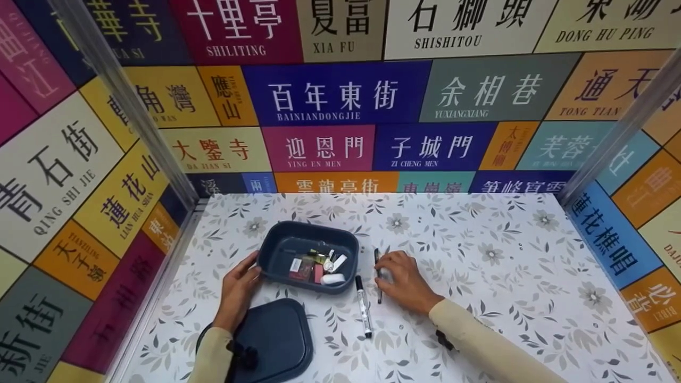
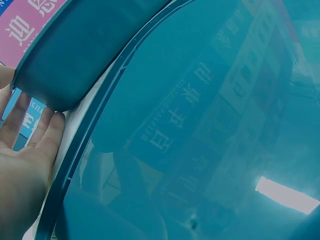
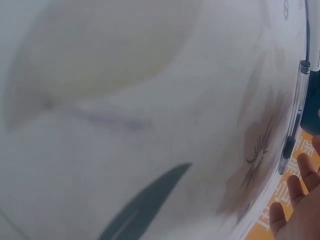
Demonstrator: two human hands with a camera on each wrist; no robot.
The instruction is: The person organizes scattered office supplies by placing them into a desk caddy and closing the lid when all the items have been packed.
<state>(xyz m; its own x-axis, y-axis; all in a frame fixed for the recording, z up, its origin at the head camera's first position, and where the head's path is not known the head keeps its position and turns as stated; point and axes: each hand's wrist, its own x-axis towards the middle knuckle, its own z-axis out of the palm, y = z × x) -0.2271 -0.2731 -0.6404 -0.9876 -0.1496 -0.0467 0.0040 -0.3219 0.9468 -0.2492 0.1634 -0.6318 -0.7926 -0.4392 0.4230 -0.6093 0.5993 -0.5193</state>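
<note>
In the head view, the left hand [image 1: 239, 290] is at the left side of a dark blue box [image 1: 298, 283], which stands without its lid on a leaf-patterned table surface [image 1: 500, 319]. The left wrist view adds that the fingers are stretched out and apart, touching the outer wall low down, while the thumb is near the rim. The inside of the box is seen only from the head: a reddish packet [image 1: 301, 272], a white rounded piece [image 1: 333, 279] and other small things lie together toward its right part.

The lid [image 1: 284, 335] lies partly under the left forearm. From the left wrist it fills most of the picture, looks more teal, and reflects the letters of the wall.

The right hand [image 1: 404, 279] is at a slim pen [image 3: 296, 117], right of the box, with its fingers bent. The right wrist view shows that the pen has a clear body, but its fingers are cut by the edge, so one cannot tell whether they pinch it. Between the pen and the box lies a black-capped white marker [image 1: 364, 311].
</note>
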